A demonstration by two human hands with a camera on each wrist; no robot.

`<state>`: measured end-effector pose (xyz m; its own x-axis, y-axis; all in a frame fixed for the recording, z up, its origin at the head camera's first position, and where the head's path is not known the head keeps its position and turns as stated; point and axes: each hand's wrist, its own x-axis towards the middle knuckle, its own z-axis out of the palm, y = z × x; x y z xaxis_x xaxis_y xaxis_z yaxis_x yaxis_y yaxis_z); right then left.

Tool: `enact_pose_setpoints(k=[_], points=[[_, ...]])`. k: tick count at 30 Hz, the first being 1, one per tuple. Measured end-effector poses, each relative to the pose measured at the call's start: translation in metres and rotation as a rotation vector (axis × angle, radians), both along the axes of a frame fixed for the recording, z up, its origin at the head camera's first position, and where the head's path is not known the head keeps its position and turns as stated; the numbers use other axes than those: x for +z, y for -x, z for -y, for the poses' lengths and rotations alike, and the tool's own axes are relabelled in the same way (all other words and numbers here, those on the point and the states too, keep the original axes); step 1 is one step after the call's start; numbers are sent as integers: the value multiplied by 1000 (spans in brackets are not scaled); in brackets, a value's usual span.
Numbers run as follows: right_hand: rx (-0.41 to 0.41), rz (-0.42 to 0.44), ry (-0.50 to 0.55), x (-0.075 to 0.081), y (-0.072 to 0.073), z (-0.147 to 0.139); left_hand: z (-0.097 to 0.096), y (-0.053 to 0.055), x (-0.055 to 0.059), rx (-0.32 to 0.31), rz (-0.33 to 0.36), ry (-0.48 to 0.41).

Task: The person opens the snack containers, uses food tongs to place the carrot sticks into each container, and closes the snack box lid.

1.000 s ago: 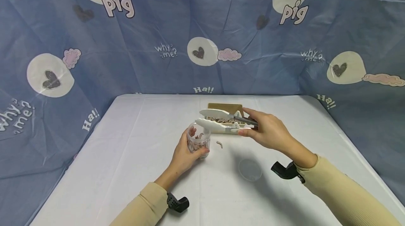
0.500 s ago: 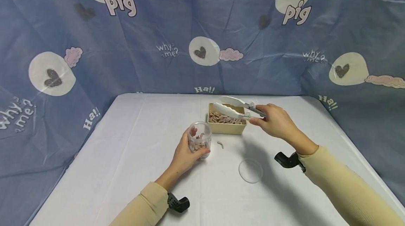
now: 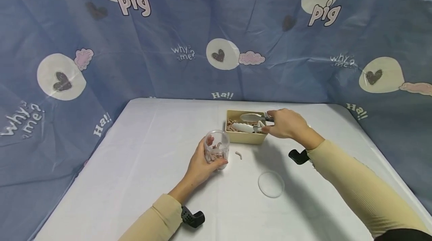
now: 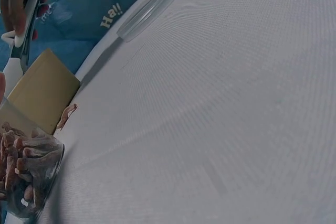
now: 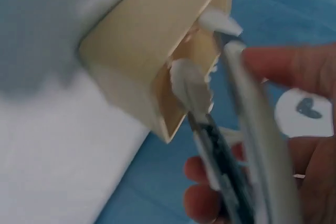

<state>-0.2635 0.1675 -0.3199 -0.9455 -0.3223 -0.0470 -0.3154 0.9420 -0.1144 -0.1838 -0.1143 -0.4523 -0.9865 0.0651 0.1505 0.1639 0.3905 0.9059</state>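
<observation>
My left hand [image 3: 200, 168] grips a clear round jar [image 3: 216, 153] from its left side, thumb in front. Brownish, curved stick-like pieces [image 4: 31, 156] fill its lower part. My right hand [image 3: 289, 124] holds a pair of tongs [image 3: 245, 127] with white scalloped heads. Their arms are spread, and the heads reach into a beige rectangular box [image 3: 246, 138] behind and right of the jar. More of the same pieces lie in that box, partly hidden by the tongs. Whether any piece sits between the heads cannot be made out; the right wrist view is blurred.
One loose piece [image 3: 239, 155] lies on the white tablecloth [image 3: 152, 158] between jar and box. A clear round lid [image 4: 149, 11] lies flat in front of the box, to the right. Blue printed fabric [image 3: 182, 16] hangs behind the table.
The tongs have left the jar's mouth, gone right and up over the box, then down into it with my right hand. My left hand keeps holding the jar in place.
</observation>
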Motion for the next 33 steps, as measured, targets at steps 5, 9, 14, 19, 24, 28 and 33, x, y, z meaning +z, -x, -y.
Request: enact_pose_setpoints(k=[5,9,14,19,24,28,33], points=[[52,-19,-61,2,16,1,-1,-1,1,2,0,-2],[55,20,-105,1,24,3,-2,-1,0,-3,-8,-1],[48,78,-146,-5,32,10,-2,-2,1,-2,-5,7],[43,101,-191,0,38,24,-1,-1,1,10,-6,15],[-13,134,-198,7,37,38,-1,0,2,16,-2,10],[-77,133,-170,6,33,45,0,1,2,13,-1,5],[-130,107,-163,0,29,48,-3,0,3,7,17,4]])
